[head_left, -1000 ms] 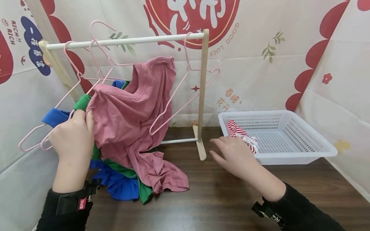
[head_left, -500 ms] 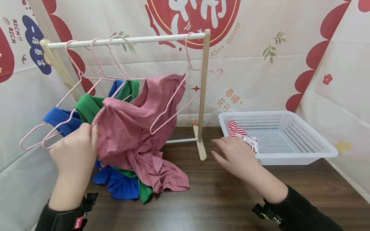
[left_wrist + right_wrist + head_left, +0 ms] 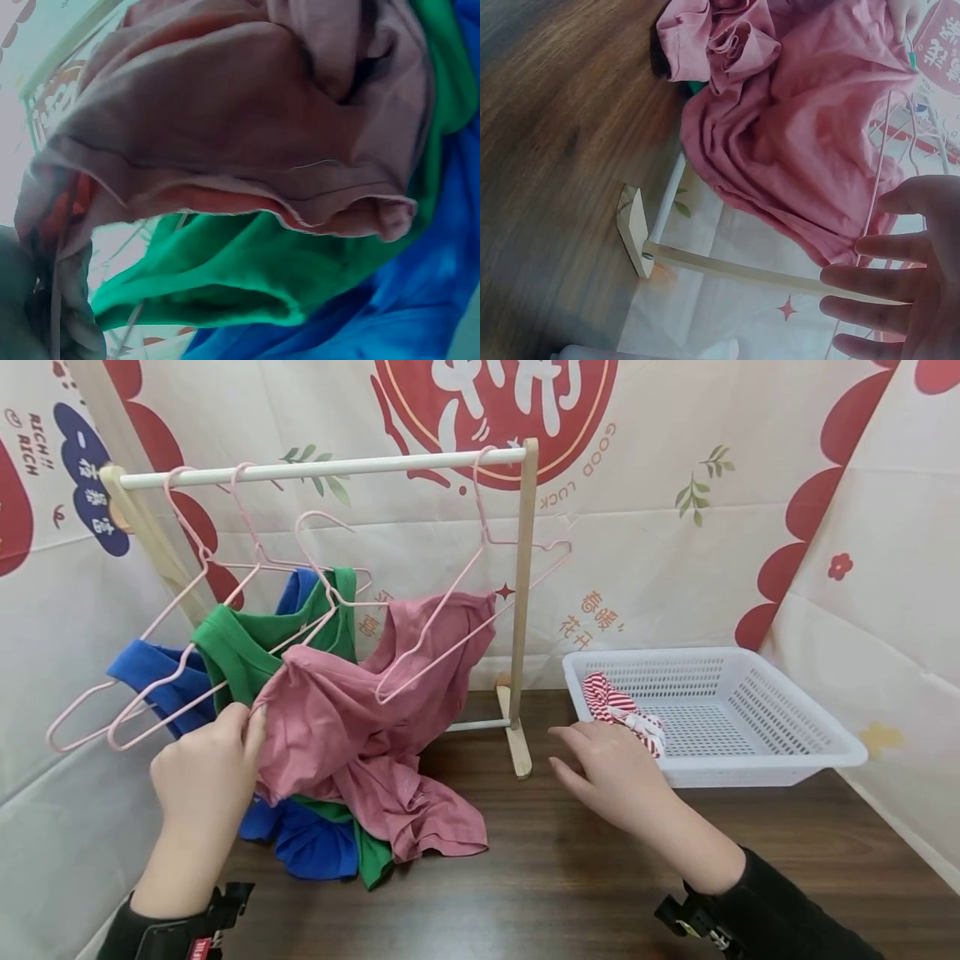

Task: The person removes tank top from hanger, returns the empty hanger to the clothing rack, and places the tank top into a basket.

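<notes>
My left hand (image 3: 210,768) grips one end of a pink clothes hanger (image 3: 330,589), at the shoulder of the pink T-shirt (image 3: 337,693) draped over it. The hanger's hook stands below the white rail (image 3: 390,464), apart from it. In the left wrist view the shirt hem (image 3: 300,195) hangs open and a thin hanger wire runs by the fingers. Behind it hang a green shirt (image 3: 232,643) and a blue shirt (image 3: 172,681) on hangers. My right hand (image 3: 611,768) hovers before the basket's left corner with fingers spread, holding nothing.
A white plastic basket (image 3: 780,768) at the right holds a red-and-white striped cloth (image 3: 618,706). One bare pink hanger (image 3: 457,602) hangs by the rack's right wooden post (image 3: 525,585). The pink shirt's lower part lies on the brown table (image 3: 570,877).
My left hand has brought the hanger and pink shirt down and to the right. Its hook went from above the rail to below it. The right hand has hardly moved.
</notes>
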Available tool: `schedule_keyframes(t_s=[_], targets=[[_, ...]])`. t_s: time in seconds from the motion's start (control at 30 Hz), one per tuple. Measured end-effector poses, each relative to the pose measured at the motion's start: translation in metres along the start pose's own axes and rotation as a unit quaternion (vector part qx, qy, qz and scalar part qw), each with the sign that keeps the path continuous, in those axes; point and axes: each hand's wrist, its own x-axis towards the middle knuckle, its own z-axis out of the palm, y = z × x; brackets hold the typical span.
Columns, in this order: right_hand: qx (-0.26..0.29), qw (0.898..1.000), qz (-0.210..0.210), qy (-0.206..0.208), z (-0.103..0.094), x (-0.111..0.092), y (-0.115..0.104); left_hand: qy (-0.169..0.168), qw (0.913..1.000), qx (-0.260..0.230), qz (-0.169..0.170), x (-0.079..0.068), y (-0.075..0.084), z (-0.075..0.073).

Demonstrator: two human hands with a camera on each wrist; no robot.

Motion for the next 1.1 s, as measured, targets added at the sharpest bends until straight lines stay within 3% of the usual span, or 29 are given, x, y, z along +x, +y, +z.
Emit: schedule_keyframes(t_s=[0.27, 0.53, 0.87, 1.1], targets=[[0.006, 1.000, -0.001, 0.002, 0.004, -0.002, 0.001, -0.101, 0.9923, -0.041, -0.059, -0.008, -0.010, 0.007], [0.011, 1.000, 0.015, -0.008, 0.005, -0.001, 0.002, -0.214, 0.9682, -0.084, -0.097, -0.016, -0.020, 0.013], [0.034, 0.998, 0.001, 0.043, 0.009, 0.005, 0.003, -0.261, 0.9553, -0.111, -0.084, -0.027, -0.019, 0.022], [0.064, 0.997, 0.002, 0.045, 0.013, 0.012, -0.001, -0.300, 0.9421, -0.130, -0.074, -0.034, -0.011, 0.028]])
